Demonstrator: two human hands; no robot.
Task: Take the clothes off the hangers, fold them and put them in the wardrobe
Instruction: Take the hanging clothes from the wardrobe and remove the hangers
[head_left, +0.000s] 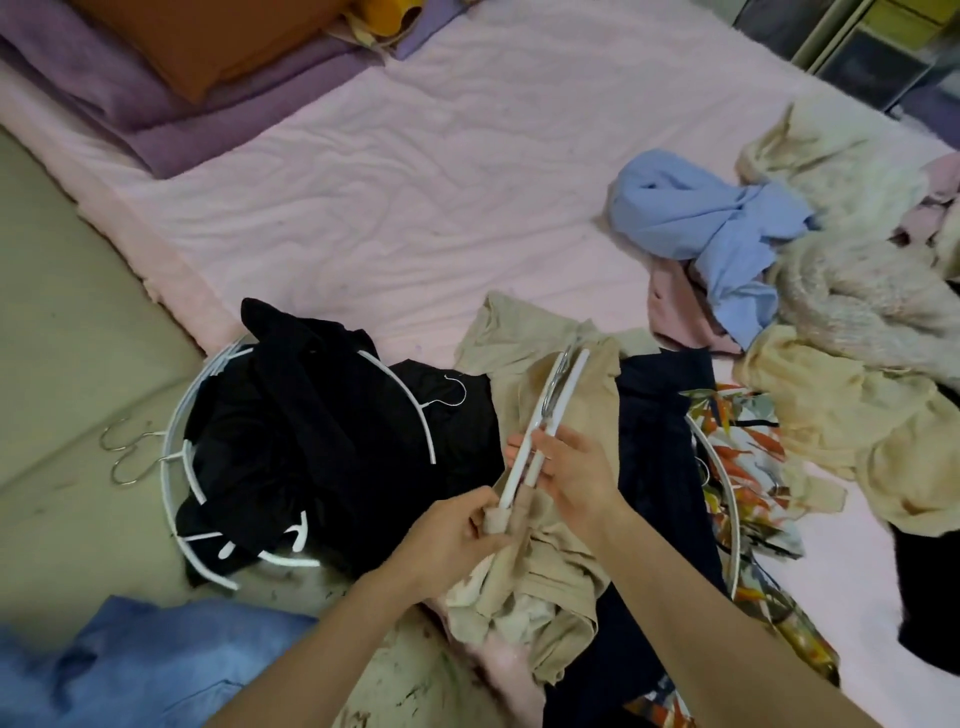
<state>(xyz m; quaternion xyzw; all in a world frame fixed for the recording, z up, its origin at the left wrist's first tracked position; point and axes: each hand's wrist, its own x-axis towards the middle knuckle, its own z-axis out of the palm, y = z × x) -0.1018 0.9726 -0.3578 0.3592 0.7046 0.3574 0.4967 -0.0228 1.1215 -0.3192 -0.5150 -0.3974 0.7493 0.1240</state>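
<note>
A white hanger (551, 405) lies across a beige garment (561, 566) on the near edge of the pink bed (415, 208). My right hand (576, 475) grips the hanger's two bars near their lower end. My left hand (457, 535) pinches a strip of the beige cloth wrapped round the hanger's tip. To the left lies a heap of black clothes (311, 447) tangled with several white hangers (176, 457). A patterned garment on a hanger (743, 467) lies to the right. The wardrobe (857, 47) shows at the top right corner.
Loose clothes are piled at the right: a light blue shirt (717, 223), cream and fluffy white pieces (841, 374). Purple bedding and an orange pillow (208, 41) lie at the top left. A blue garment (130, 670) is on the floor, bottom left.
</note>
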